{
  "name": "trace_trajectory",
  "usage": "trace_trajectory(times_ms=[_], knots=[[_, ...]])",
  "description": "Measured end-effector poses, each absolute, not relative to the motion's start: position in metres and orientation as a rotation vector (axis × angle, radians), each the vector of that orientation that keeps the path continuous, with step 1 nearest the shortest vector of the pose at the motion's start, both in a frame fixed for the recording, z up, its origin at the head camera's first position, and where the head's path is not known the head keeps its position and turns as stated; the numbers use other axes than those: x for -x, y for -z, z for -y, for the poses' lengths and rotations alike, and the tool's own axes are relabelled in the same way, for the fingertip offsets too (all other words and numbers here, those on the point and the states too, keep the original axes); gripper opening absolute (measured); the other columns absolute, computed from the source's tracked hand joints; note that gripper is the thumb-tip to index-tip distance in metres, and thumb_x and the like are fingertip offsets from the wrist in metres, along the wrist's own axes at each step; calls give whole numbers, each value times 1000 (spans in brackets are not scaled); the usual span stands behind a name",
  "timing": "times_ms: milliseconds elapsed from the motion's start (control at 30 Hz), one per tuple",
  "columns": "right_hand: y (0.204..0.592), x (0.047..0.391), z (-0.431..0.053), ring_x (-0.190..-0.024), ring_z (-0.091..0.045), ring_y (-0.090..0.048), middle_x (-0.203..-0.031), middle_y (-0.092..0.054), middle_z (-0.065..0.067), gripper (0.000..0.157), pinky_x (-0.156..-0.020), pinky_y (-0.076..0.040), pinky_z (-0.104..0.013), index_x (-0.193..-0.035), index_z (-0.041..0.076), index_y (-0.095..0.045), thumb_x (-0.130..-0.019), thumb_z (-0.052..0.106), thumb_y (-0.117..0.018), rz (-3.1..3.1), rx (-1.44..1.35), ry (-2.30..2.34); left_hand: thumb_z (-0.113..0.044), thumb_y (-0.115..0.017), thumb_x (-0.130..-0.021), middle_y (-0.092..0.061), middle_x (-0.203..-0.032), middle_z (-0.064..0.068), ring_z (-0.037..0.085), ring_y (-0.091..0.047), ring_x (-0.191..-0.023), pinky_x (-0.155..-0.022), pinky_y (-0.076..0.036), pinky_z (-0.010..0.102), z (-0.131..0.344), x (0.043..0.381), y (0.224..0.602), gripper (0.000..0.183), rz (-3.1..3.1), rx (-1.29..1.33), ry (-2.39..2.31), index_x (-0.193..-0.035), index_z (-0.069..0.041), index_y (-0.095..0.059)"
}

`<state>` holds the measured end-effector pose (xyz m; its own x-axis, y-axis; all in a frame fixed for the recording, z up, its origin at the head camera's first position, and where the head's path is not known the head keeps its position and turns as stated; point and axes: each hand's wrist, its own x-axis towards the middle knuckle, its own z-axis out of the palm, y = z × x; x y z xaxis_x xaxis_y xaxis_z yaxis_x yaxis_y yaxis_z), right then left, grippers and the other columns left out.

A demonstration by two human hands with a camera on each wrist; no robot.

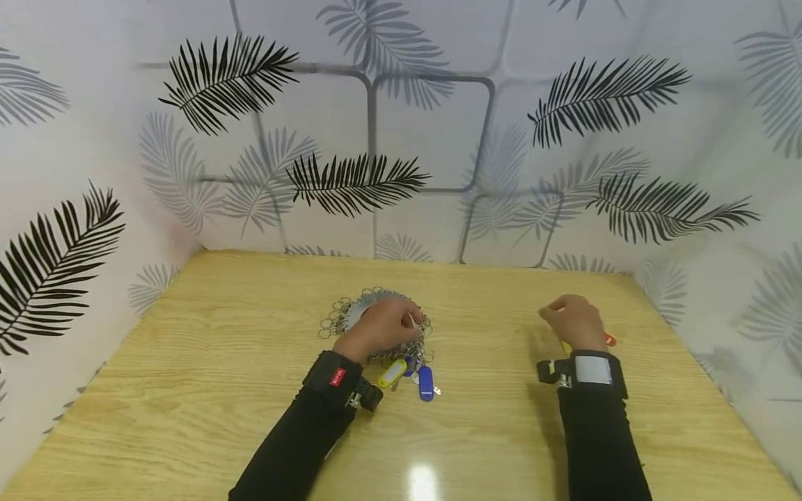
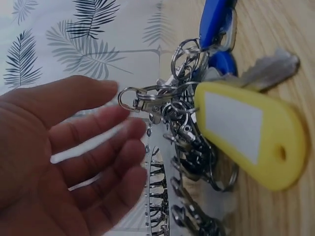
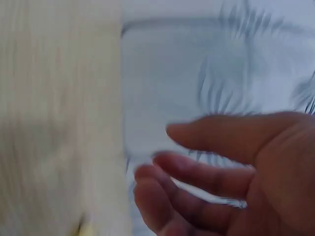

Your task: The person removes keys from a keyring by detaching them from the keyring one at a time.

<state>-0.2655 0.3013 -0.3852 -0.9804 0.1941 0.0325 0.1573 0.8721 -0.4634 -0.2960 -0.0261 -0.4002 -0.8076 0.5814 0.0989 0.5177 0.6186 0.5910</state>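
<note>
A round metal disc (image 1: 356, 314), ringed with many split rings and chains, lies on the wooden table. My left hand (image 1: 387, 324) is over its right side, covering part of it. In the left wrist view the thumb and fingers curve loosely around the end of a small metal clasp (image 2: 132, 100), thumb tip right beside it. Below hang a yellow key tag (image 2: 236, 128), a blue key tag (image 2: 212, 22) and a toothed key (image 2: 270, 69). My right hand (image 1: 573, 321) hovers at the right, fingers loosely bent, holding nothing.
A red tag (image 1: 610, 339) and a yellow tag (image 1: 567, 346) show partly from behind the right hand on the wooden table (image 1: 219, 390). A leaf-patterned backdrop (image 1: 432, 139) rises at the table's far edge and on both sides.
</note>
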Motion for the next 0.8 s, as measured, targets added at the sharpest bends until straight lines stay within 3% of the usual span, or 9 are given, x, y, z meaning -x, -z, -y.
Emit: trace_trajectory(times_ms=[100, 167, 267, 367, 467, 600, 800], knots=[[382, 271, -248, -77, -31, -64, -91, -69, -19, 30, -66, -52, -42, -97, -4, -70, -92, 25, -62, 2997, -18, -678, -20, -70, -86, -63, -86, 3, 17, -56, -72, -65, -48, 32, 30, 296, 400, 13, -2780, -848, -879, -93, -9, -67], [384, 270, -209, -64, -19, -58, -75, -66, -7, 29, -57, -48, -33, -82, 3, -71, -89, 30, -66, 3066, -203, -634, -22, -70, -86, -61, -84, 2, 16, -54, -68, -63, -46, 32, 32, 296, 400, 12, -2793, -803, -848, -87, -11, -64], [389, 261, -162, -49, -10, -40, -55, -49, 6, 40, -44, -32, -24, -60, 10, -63, -83, 43, -71, 3233, -348, -578, -24, -69, -87, -59, -82, 0, 16, -51, -65, -60, -43, 31, 35, 298, 403, 13, -2777, -745, -838, -86, -13, -62], [395, 252, -138, -42, -7, -29, -46, -34, 9, 49, -40, -21, -23, -49, 15, -49, -76, 46, -76, 3321, -367, -465, -27, -67, -88, -58, -83, -2, 14, -51, -65, -60, -43, 29, 35, 300, 405, 14, -2770, -722, -814, -86, -14, -63], [399, 251, -133, -41, -7, -30, -45, -35, 9, 47, -39, -22, -23, -49, 16, -44, -74, 35, -79, 3303, -359, -411, -27, -68, -87, -58, -79, -2, 14, -51, -64, -58, -41, 29, 35, 300, 404, 15, -2774, -728, -795, -83, -13, -64], [399, 258, -144, -48, -11, -41, -54, -47, 5, 30, -43, -30, -24, -58, 13, -51, -76, 13, -74, 3242, -366, -507, -24, -67, -88, -54, -73, -2, 14, -47, -59, -55, -37, 29, 36, 299, 401, 16, -2771, -739, -776, -79, -12, -63], [393, 269, -167, -69, -17, -63, -78, -67, -5, 15, -60, -48, -30, -80, 8, -57, -82, 7, -72, 3009, -386, -874, -21, -66, -88, -56, -77, -2, 15, -49, -63, -57, -40, 29, 34, 297, 397, 10, -2797, -769, -757, -85, -11, -64]])
